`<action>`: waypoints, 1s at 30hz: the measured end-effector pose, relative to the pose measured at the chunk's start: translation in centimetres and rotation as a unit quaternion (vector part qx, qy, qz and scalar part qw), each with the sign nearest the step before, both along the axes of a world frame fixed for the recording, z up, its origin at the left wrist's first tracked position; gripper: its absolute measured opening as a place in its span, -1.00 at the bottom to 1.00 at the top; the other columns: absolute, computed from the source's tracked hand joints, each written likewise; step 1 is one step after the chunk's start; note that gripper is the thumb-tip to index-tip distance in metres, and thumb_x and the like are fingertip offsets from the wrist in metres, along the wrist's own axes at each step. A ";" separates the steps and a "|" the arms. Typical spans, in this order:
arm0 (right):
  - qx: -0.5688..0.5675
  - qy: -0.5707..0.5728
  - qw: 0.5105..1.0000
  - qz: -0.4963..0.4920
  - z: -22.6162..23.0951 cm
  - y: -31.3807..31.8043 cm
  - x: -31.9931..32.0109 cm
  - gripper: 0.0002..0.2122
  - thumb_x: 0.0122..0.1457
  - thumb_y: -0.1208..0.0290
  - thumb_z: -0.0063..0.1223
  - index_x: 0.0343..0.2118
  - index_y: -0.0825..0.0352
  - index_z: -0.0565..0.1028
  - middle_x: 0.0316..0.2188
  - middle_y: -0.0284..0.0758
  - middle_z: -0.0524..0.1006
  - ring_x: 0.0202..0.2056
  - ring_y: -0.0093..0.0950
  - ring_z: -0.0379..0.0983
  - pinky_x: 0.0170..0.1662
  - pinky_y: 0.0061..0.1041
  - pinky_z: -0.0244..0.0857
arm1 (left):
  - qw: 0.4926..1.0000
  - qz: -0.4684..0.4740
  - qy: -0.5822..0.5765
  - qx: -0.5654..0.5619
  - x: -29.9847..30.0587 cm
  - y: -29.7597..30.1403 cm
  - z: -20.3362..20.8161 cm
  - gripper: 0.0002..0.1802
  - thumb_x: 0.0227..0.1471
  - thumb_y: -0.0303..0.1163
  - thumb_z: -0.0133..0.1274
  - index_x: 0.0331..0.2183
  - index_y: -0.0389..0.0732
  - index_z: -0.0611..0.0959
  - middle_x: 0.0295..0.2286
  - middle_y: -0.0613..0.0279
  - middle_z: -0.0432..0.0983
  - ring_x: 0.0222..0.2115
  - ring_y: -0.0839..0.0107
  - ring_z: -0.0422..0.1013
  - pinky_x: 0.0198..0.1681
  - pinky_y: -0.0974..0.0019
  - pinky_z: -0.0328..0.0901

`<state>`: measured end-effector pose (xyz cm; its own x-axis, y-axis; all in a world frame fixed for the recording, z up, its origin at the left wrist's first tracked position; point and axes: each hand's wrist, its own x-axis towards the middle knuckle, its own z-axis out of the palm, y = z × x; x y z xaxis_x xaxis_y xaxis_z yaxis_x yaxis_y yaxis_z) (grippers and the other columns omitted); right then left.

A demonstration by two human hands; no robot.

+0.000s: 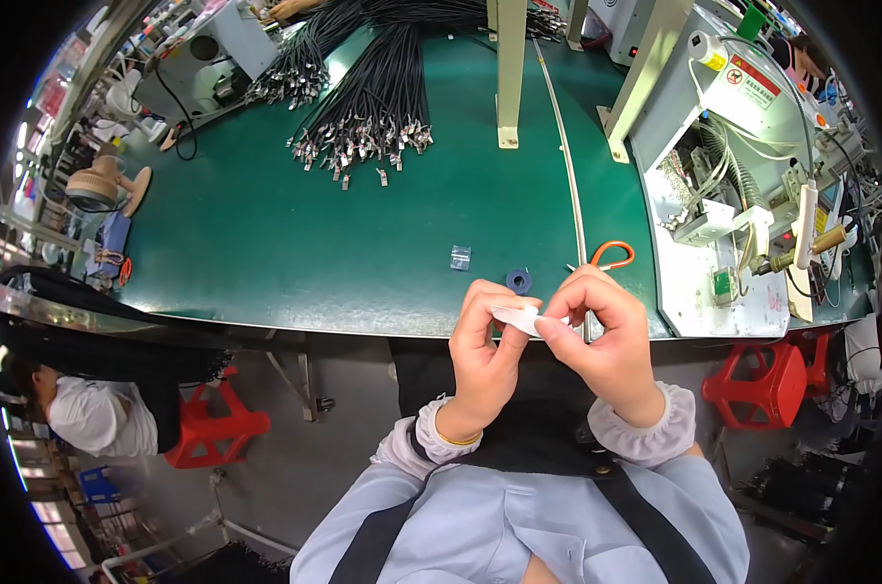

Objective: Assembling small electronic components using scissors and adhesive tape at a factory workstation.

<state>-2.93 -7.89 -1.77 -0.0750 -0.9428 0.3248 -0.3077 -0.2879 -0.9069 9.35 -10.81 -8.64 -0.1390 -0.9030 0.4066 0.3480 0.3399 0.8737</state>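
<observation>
Close to the table's front edge, both hands are brought together over a small white piece (515, 318) that looks like thin paper or film. My left hand (483, 355) pinches its left end between thumb and fingers. The right end sits in the fingertips of my right hand (608, 336). Just beyond the fingers lies a dark blue ring-shaped roll (519, 282). A small clear, dark-printed square (460, 257) rests farther left. Beside my right hand is a tool with an orange loop handle (616, 256), its other end partly hidden.
Bundles of black cables with metal ends (363, 136) lie across the far green table (266, 243). A grey machine (723, 224) stands at the right, and a small fan (100, 185) at the left. Red stools (757, 384) are below; a person (100, 414) sits at left.
</observation>
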 end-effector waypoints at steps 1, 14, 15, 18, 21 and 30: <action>0.007 -0.008 1.000 0.001 -0.2 0.0 0.0 -0.88 -0.13 0.57 0.14 -0.59 0.36 0.39 -0.59 -0.43 0.35 -0.54 -0.64 0.19 -0.45 -0.67 0.08 | 1.000 0.004 -0.003 -0.001 0.0 0.1 0.0 -0.91 -0.01 -0.47 0.04 -0.38 -0.25 0.52 -0.44 0.27 0.32 -0.45 0.53 0.26 -0.43 0.50 0.16; 0.055 -0.088 0.995 0.011 -1.6 0.1 -0.3 -0.83 -0.10 0.48 0.21 -0.59 0.36 0.40 -0.59 -0.45 0.34 -0.54 -0.66 0.18 -0.47 -0.68 0.07 | 0.999 0.022 -0.028 -0.027 -0.1 0.6 0.4 -0.84 0.01 -0.37 0.07 -0.40 -0.26 0.49 -0.45 0.33 0.25 -0.47 0.61 0.20 -0.41 0.55 0.13; 0.055 -0.101 0.993 0.009 -1.7 0.1 -0.3 -0.81 -0.10 0.45 0.23 -0.59 0.36 0.41 -0.60 -0.45 0.34 -0.55 -0.65 0.18 -0.48 -0.67 0.06 | 0.999 0.021 -0.029 -0.027 -0.1 0.6 0.4 -0.84 0.01 -0.37 0.07 -0.40 -0.26 0.49 -0.45 0.33 0.25 -0.47 0.61 0.20 -0.41 0.55 0.13; 0.055 -0.117 0.992 0.010 -2.2 0.1 -0.3 -0.81 -0.10 0.44 0.23 -0.59 0.35 0.40 -0.60 -0.46 0.34 -0.54 -0.66 0.18 -0.47 -0.67 0.07 | 0.995 0.047 -0.061 -0.055 0.1 0.5 0.4 -0.87 -0.03 -0.42 0.08 -0.40 -0.26 0.51 -0.48 0.27 0.31 -0.46 0.48 0.25 -0.41 0.46 0.17; 0.043 -0.119 0.992 0.002 -2.6 0.0 -0.4 -0.80 -0.09 0.43 0.24 -0.60 0.35 0.40 -0.60 -0.46 0.34 -0.53 -0.66 0.19 -0.47 -0.67 0.07 | 0.994 0.052 -0.070 -0.069 -0.1 0.4 0.5 -0.87 -0.02 -0.42 0.08 -0.40 -0.26 0.50 -0.49 0.25 0.32 -0.47 0.47 0.26 -0.42 0.45 0.17; 0.041 -0.178 0.983 0.009 -3.5 0.2 -0.2 -0.80 -0.08 0.44 0.21 -0.50 0.32 0.36 -0.53 -0.47 0.34 -0.48 -0.68 0.22 -0.40 -0.67 0.13 | 0.997 0.019 -0.064 -0.033 -0.5 0.5 0.5 -0.89 -0.04 -0.49 0.07 -0.41 -0.27 0.48 -0.49 0.22 0.39 -0.49 0.45 0.32 -0.42 0.44 0.21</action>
<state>-3.09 -7.67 -5.26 -0.1533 -0.9668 0.2042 0.0372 -0.2122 -0.9765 8.83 -10.34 -8.09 -0.1600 -0.8803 0.4466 0.2215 0.4089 0.8853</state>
